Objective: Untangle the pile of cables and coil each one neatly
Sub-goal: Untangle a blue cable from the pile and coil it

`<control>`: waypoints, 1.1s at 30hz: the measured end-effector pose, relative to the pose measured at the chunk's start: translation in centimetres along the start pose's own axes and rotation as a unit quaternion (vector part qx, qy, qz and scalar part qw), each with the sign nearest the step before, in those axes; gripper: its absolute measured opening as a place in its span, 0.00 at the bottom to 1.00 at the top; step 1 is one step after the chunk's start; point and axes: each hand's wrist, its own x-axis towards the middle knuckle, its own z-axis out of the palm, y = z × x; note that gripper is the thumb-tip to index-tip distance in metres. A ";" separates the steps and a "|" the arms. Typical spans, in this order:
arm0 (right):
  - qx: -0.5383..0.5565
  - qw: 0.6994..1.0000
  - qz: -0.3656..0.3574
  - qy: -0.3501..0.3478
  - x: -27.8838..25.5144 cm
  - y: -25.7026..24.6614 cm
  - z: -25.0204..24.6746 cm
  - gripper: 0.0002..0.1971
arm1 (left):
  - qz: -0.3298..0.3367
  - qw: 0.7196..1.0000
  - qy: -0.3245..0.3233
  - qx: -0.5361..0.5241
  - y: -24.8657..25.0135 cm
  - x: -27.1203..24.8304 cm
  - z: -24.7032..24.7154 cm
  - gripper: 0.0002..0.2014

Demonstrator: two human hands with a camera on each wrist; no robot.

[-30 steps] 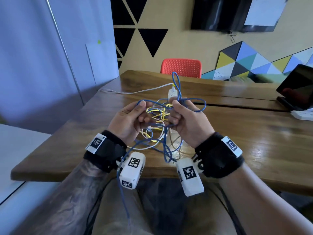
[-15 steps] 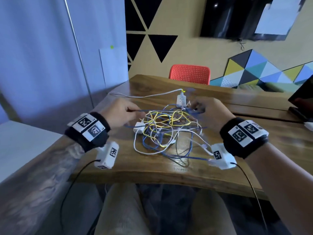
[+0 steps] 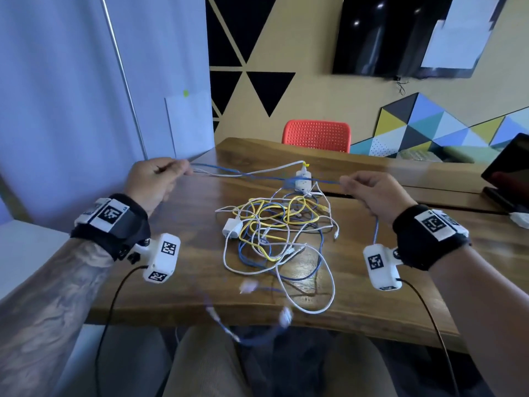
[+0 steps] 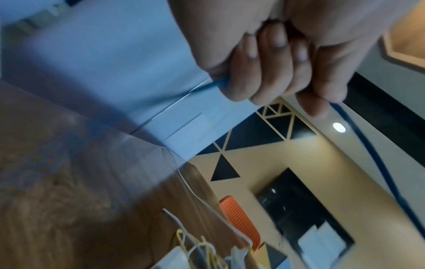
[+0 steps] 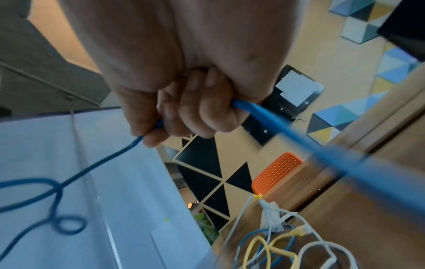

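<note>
Wooden table (image 3: 183,285): cable pile (image 3: 276,227) (tangled); left hand (image 3: 156,179), right hand (image 3: 375,193) each clenched on blue cable (image 3: 257,176)

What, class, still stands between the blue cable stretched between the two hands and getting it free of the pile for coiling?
Left hand and right hand both grip the blue cable, its span raised above the pile. Other blue strands remain woven among the yellow cable and white cable; whether they belong to it cannot be told.
</note>
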 end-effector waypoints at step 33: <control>0.057 0.979 -0.147 -0.128 -3.5 -9.4 6.8 0.17 | 0.190 0.961 -0.162 0.119 8.4 -4.1 8.1 0.02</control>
